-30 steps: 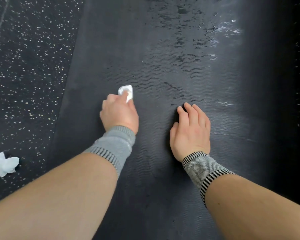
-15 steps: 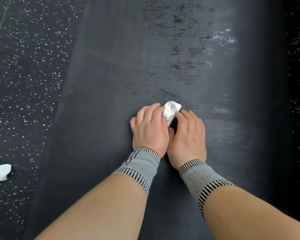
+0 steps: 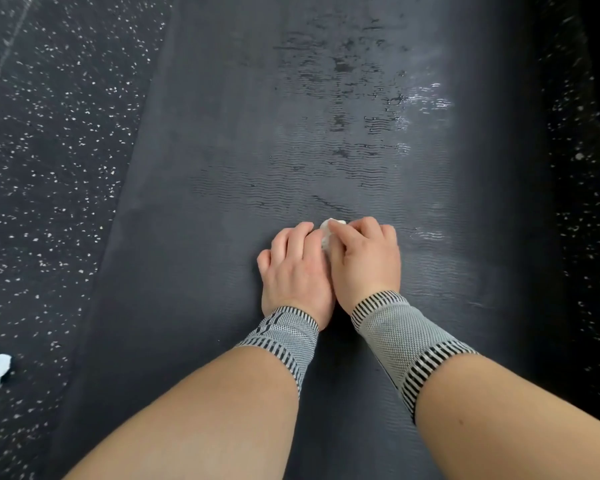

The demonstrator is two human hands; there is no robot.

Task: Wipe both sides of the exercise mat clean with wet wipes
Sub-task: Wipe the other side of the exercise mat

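**No readable text in view**

No words, labels, brand names, numbers or signs can be read anywhere in this head-camera view. The dark exercise mat (image 3: 222, 168) carries only a fine wavy ribbed texture and wet streaks, with no logo or print. The grey wrist sleeves (image 3: 400, 332) show black and white striped bands and a knit pattern; one dark mark on the left sleeve is too small to tell. The speckled floor (image 3: 49, 133) bears only white flecks.
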